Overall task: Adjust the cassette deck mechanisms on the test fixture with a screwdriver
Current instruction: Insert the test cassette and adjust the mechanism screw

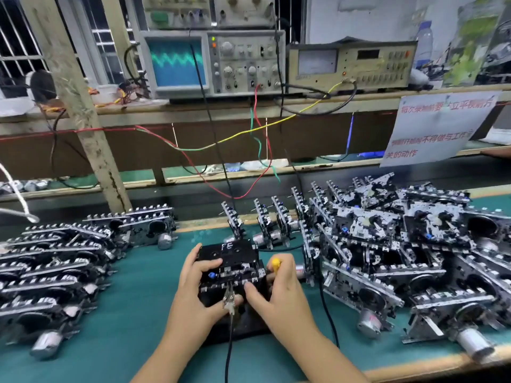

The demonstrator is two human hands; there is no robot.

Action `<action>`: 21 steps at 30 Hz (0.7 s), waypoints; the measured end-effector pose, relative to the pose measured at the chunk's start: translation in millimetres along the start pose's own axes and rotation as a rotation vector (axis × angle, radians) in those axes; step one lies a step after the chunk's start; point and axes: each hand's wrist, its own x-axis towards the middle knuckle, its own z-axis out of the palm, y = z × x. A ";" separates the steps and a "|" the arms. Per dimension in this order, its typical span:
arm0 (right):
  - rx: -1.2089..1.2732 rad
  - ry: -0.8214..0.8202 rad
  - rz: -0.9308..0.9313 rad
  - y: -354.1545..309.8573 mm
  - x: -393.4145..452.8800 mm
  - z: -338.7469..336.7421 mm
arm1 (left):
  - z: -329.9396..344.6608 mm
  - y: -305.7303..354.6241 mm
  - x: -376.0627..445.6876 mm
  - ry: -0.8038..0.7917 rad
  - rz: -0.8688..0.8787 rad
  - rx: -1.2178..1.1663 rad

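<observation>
A cassette deck mechanism [235, 273] sits on the black test fixture [221, 324] at the middle of the green bench, with a black cassette [226, 254] loaded in it. My left hand [193, 288] grips the mechanism's left side, thumb on top and fingers curled under the front, near a metal clip [229, 298] on a black lead. My right hand [279, 288] holds a yellow-handled screwdriver [275, 264] in its palm, and its thumb presses the mechanism's front row of keys. The screwdriver's tip is hidden.
Stacked mechanisms [55, 261] fill the left of the bench; a larger heap [401, 244] fills the right, and several stand upright [265, 222] behind the fixture. An oscilloscope [193, 62] with a green trace and a meter [351, 64] sit on the shelf. Coloured wires hang down.
</observation>
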 end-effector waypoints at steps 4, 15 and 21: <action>0.015 -0.019 0.049 -4.6 3.0 -3.3 | -9.7 -0.9 -0.9 -0.095 -0.016 0.033; 0.031 -0.136 0.121 -12.5 9.3 -10.0 | -29.6 31.6 43.1 -0.231 0.039 0.272; 0.025 -0.171 0.145 -17.2 4.1 -13.2 | -41.8 68.7 98.1 -0.539 -0.001 0.712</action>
